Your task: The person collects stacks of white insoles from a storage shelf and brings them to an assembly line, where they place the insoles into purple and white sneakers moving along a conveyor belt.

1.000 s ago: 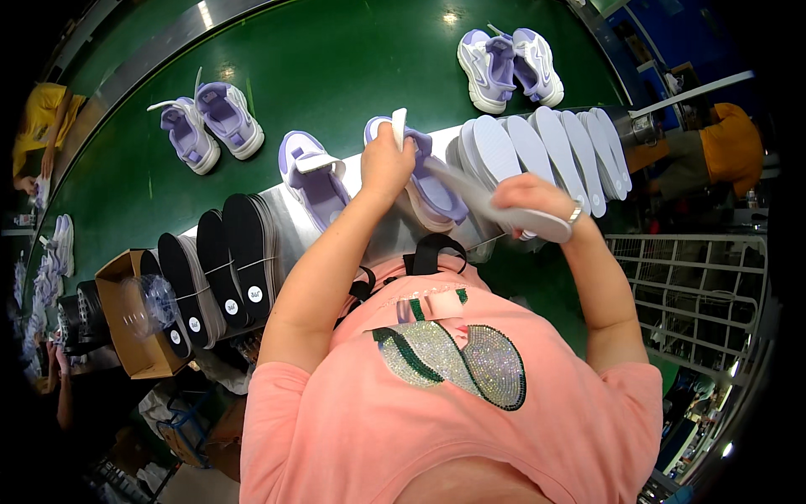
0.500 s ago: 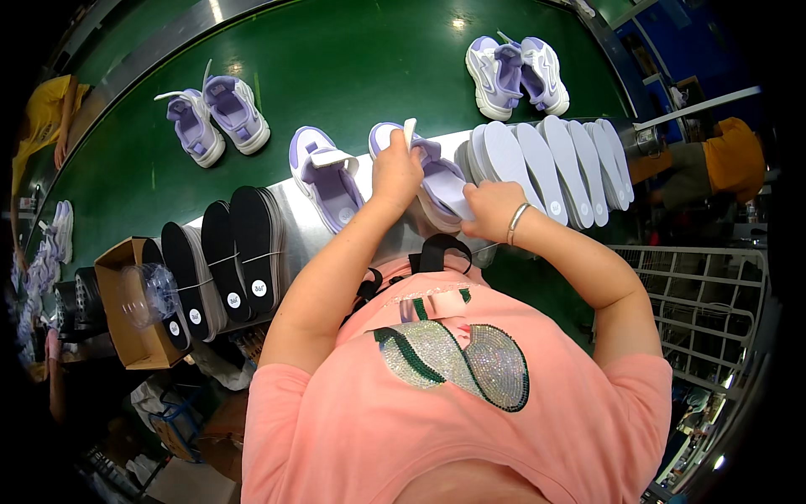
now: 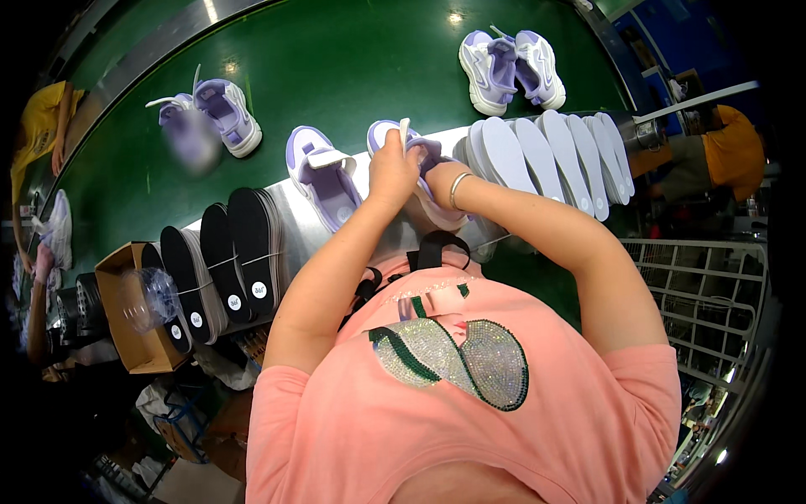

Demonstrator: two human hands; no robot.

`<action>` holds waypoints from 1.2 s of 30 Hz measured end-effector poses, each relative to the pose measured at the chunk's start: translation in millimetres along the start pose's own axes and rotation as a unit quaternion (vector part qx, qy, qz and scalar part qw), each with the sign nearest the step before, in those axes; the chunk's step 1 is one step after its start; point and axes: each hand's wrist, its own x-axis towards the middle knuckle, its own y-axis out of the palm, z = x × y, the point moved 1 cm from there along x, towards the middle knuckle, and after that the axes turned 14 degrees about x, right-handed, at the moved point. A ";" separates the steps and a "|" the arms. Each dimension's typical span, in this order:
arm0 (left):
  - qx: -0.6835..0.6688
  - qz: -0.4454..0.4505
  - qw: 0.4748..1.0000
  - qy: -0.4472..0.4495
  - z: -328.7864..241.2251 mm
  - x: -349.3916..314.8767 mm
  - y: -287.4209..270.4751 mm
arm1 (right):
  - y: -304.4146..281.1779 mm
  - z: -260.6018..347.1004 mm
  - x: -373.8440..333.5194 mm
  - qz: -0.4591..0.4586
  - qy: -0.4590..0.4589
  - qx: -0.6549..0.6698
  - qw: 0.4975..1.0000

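A white-and-lilac sneaker stands in front of me, toe pointing away, on a shiny metal ledge. My left hand is closed around its raised tongue. Inside the shoe's opening is my right hand, its fingers hidden by the upper; the insole beneath is hidden too. Just left of my hands rests the matching sneaker, its tongue folded back and an insole inside. Beside my right wrist, stacked pale grey insoles lean in a row.
Bundled black insoles stand at the left near an open cardboard box holding clear plastic. Two sneaker pairs, left and right, sit on the green belt. A white wire rack is at right; people work at both sides.
My right hand has moved left and down into the sneaker, taking the insole's heel end out of sight. My left hand keeps the tongue. The left-hand pair on the belt has shifted slightly left.
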 end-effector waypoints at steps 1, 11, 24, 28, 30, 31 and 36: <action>-0.004 -0.004 1.000 0.004 2.1 1.4 1.2 | 0.6 -2.1 3.7 0.018 -0.006 -0.006 1.000; 0.000 0.013 1.000 0.009 3.9 3.4 4.1 | 8.4 -6.7 27.5 0.088 -0.042 -0.097 0.990; 0.037 0.006 0.999 0.002 -7.1 1.5 2.7 | -20.4 -2.7 -49.1 0.090 -0.037 0.008 0.995; 0.049 0.021 0.999 -0.008 -8.9 3.8 3.6 | 1.6 -15.3 -51.1 0.079 -0.044 -0.033 0.995; 0.021 0.055 0.998 -0.017 -9.3 0.2 -0.7 | 4.7 -15.3 -48.1 0.103 -0.046 -0.038 0.993; 0.003 0.068 0.998 -0.014 -12.4 1.6 -4.6 | 7.1 -19.3 -45.8 0.085 -0.057 -0.020 0.995; 0.133 -0.066 0.987 0.059 -13.3 -39.3 -66.3 | 7.7 9.7 -51.4 0.006 -0.048 0.067 0.997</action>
